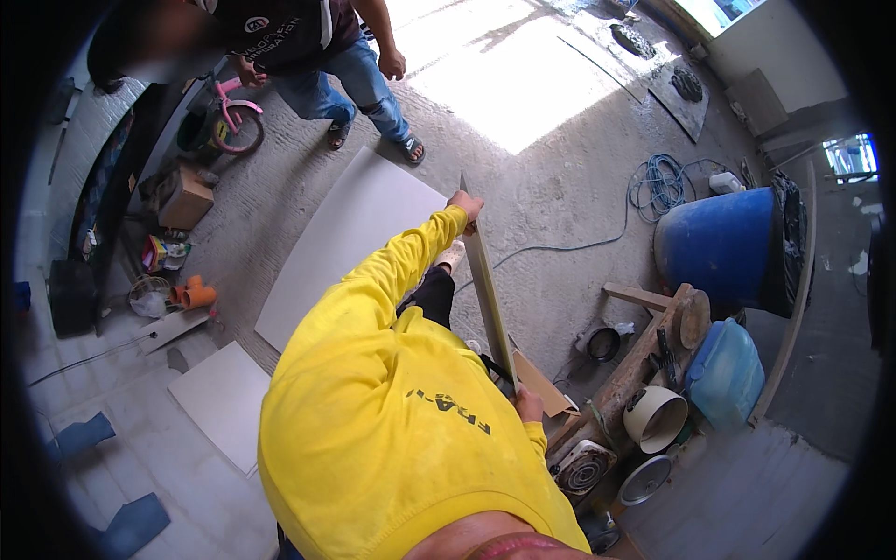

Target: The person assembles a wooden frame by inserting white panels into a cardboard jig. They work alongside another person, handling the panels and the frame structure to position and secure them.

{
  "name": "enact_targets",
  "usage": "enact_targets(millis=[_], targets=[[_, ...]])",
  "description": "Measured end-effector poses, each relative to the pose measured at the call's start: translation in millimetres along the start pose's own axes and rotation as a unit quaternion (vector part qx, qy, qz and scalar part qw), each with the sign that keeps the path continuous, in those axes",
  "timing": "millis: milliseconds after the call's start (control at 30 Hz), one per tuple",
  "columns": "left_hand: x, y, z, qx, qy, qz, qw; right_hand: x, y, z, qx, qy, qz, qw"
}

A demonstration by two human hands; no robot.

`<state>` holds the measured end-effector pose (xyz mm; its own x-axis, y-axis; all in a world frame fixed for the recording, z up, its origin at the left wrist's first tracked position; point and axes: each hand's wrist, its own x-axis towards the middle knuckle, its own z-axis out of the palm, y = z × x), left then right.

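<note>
A long, narrow, greyish strip (487,289) with a yellowish edge slants down in front of my body; I cannot tell its material. My left hand (467,207), at the end of an outstretched yellow sleeve, is closed around its far part, and a pointed tip sticks out beyond the fingers. At the near end, my right hand (529,403) grips the strip, its fingers partly hidden. Something thin and black (497,368) lies beside that end. A large white flat sheet (359,219) rests on the floor to the left of my left hand.
A person (350,79) in jeans and sandals stands at the sheet's far edge. A blue drum (714,247), coiled blue hose or cable (661,187) and a wooden bench (621,373) are at right. Left are a pink bicycle (238,121), a cardboard box (182,198) and a smaller white sheet (224,401).
</note>
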<state>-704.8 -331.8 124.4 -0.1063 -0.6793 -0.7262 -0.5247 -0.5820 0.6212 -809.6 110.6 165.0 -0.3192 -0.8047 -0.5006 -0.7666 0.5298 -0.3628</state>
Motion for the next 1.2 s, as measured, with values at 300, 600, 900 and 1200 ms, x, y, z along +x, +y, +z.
enact_targets(millis=[300,600,900,1200], targets=[[147,45,-64,-0.098,-0.015,-0.016,0.995,168,-48,-63,-0.109,-0.064,-0.015,0.992],[271,42,-155,-0.254,0.066,-0.023,0.965,352,-94,-129,-0.147,-0.062,-0.127,0.979],[326,67,-213,-0.374,0.092,-0.086,0.919,499,-122,-149,-0.205,-0.081,-0.184,0.958],[384,56,-224,-0.382,0.114,-0.094,0.912,563,-119,-143,-0.188,-0.078,-0.181,0.962]])
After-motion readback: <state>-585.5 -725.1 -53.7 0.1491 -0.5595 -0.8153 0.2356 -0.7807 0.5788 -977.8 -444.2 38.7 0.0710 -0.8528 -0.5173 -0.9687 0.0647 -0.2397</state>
